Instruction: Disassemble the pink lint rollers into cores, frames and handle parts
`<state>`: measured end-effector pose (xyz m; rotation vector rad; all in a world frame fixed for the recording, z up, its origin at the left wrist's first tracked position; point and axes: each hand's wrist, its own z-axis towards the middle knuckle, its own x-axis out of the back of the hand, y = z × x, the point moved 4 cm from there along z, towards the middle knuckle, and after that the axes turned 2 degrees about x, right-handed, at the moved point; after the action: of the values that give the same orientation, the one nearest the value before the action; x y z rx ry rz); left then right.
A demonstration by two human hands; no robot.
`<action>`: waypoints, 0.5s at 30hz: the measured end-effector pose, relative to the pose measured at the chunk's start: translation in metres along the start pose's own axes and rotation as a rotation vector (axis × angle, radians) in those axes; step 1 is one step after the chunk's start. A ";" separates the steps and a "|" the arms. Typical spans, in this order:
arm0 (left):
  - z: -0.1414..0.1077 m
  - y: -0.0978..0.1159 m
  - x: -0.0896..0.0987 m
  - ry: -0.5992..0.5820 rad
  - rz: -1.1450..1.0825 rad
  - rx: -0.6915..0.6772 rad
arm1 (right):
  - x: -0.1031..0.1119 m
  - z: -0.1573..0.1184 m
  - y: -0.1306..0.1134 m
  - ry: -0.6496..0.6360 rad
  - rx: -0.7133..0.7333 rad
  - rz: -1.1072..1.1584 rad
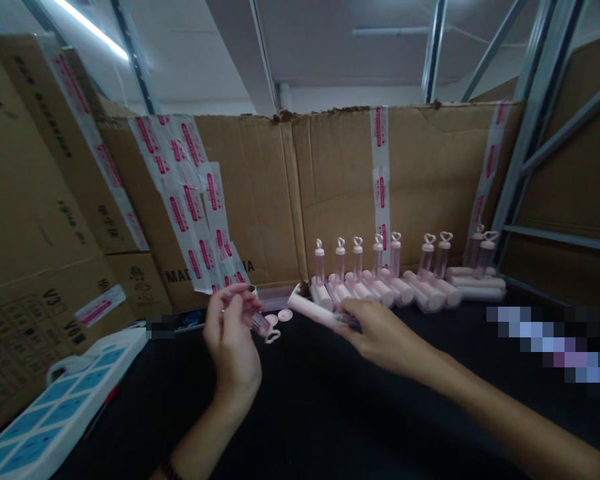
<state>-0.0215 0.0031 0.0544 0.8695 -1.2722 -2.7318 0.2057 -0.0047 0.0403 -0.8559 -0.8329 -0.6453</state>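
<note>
My left hand (234, 333) is closed around a clear pinkish tube (259, 323) that tilts down to the right, with a pale pink heart-shaped loop (273, 336) near its lower end. In my right hand (375, 330) is a pale pink cylinder (313, 310), its far end pointing up and left. Something dark and shiny shows beside the right fingers, too unclear to name. Between the hands, two small pink discs (285, 315) lie on the black surface. Behind the right hand, several clear tubes with heart-loop caps (357, 260) stand by a row of lying pink cylinders (420, 290).
A cardboard wall (330, 173) with printed tape closes off the back. At the left are cardboard boxes (45, 267) and a white power strip with blue panels (55, 407). A phone-like dark object (190, 320) lies behind my left hand. Metal shelf posts rise at the right.
</note>
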 end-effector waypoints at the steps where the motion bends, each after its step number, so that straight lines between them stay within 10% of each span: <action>1: 0.008 0.001 0.003 0.042 -0.027 -0.026 | -0.010 0.005 -0.002 -0.061 0.010 -0.007; 15: 0.038 -0.015 0.026 0.160 -0.034 0.025 | -0.100 0.088 -0.019 -0.262 0.093 -0.002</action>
<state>-0.0587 0.0337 0.0507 1.0968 -1.2744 -2.6136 0.1064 0.0760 -0.0010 -0.8657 -1.0911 -0.4975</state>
